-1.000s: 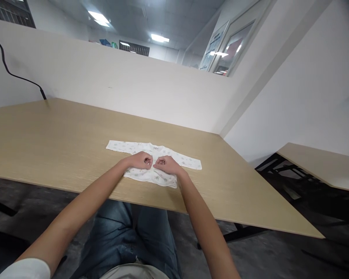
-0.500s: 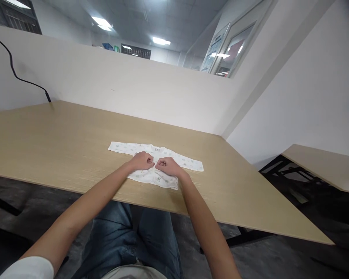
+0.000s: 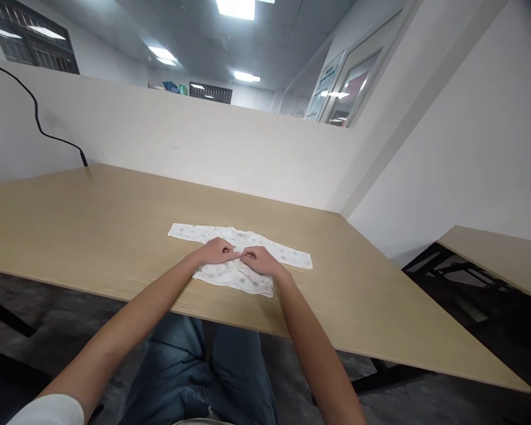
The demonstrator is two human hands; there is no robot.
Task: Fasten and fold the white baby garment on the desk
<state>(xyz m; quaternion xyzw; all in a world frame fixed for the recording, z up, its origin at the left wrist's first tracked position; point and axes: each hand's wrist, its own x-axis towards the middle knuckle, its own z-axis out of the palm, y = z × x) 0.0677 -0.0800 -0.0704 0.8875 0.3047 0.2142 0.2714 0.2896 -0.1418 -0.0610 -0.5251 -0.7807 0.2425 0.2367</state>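
Observation:
A small white long-sleeved baby shirt point(image 3: 223, 274) with a faint print lies spread on the wooden table point(image 3: 128, 218), its neckline toward the wall and its sleeves stretched out to both sides. My left hand point(image 3: 216, 250) rests on the shirt's middle with curled fingers, pinching at the front. Right beside it, my right hand point(image 3: 259, 260) is closed the same way, thumb and fingertips almost meeting those of the left. Both pinch the shirt's fabric along its centre front. Whether a fastener sits between the fingertips is too small to make out.
A low white partition point(image 3: 212, 153) rises behind the table's far edge. At the left a black cable point(image 3: 38, 115) hangs down the wall to the table. Another table point(image 3: 500, 254) stands off to the right. The near table edge is close to my legs.
The camera view has tilted slightly upward, so everything sits a bit lower in the picture. My hands have stayed at the shirt's centre, their fingertips drawn slightly closer together.

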